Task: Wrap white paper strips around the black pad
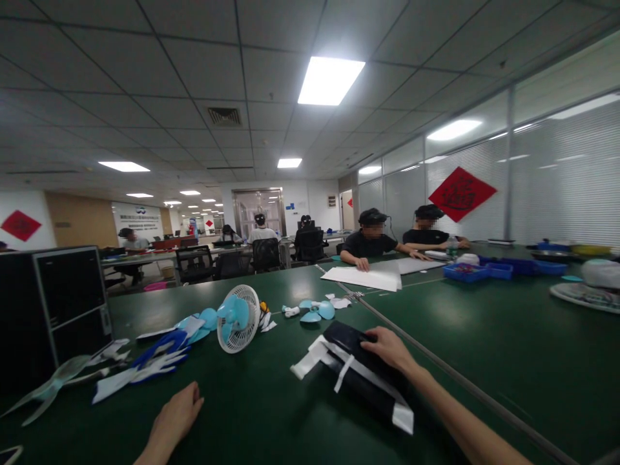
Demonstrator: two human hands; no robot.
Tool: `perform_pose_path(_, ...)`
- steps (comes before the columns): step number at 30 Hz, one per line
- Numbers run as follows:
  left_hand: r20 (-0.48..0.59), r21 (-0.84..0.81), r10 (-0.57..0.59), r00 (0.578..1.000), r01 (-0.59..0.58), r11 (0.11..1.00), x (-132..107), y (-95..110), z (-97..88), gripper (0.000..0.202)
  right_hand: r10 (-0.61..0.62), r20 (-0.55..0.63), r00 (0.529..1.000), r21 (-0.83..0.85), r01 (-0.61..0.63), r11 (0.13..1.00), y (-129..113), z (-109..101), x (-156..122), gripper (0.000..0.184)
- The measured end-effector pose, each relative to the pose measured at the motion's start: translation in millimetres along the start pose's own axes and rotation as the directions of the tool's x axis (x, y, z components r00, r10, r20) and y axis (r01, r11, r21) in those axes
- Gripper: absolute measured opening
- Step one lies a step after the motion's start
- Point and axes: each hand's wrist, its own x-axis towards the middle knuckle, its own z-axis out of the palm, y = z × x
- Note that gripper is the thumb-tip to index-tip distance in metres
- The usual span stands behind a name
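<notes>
My right hand [391, 349] rests palm down on a black flat bundle with white straps [358, 381] lying on the green table [484, 336]; its fingers curl over the bundle's far edge. My left hand [177, 414] lies on the bare table near the front edge, fingers together and slightly bent, holding nothing. A small white-caged fan with light blue blades [238, 318] stands a little beyond the left hand. Blue and white gloves [150, 365] lie to its left.
Loose light blue fan blades and white bits [312, 311] lie mid-table. A black cabinet [53, 310] stands at the left. Two people sit at the far right with white sheets [368, 276]; blue trays [467, 271] and a plate [584, 296] are further right. Others sit at distant desks.
</notes>
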Motion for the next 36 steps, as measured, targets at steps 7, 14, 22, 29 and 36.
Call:
perform_pose_path(7,-0.016,0.044,0.015,1.0,-0.014,0.999,13,-11,9.8,0.018,0.387,-0.044,0.921,-0.077,-0.39,0.918,90,-30,-6,0.037)
perform_pose_path(14,-0.005,0.035,0.001,1.0,-0.001,0.999,13,-11,10.2,0.018,0.451,-0.012,0.892,-0.127,-0.449,0.885,100,-26,-7,0.032)
perform_pose_path(22,0.0,0.013,-0.004,1.0,0.004,1.0,13,-11,8.9,0.019,0.357,-0.157,0.921,-0.184,-0.382,0.906,67,-37,-31,0.039)
perform_pose_path(29,-0.004,-0.009,0.002,1.0,-0.002,1.0,14,-14,9.9,0.019,0.443,-0.058,0.894,-0.035,-0.446,0.895,54,-41,-98,0.038)
perform_pose_path(36,-0.04,0.039,0.004,0.999,-0.003,0.999,11,-9,10.3,0.018,0.387,-0.017,0.922,0.142,-0.381,0.913,59,-23,-118,0.05)
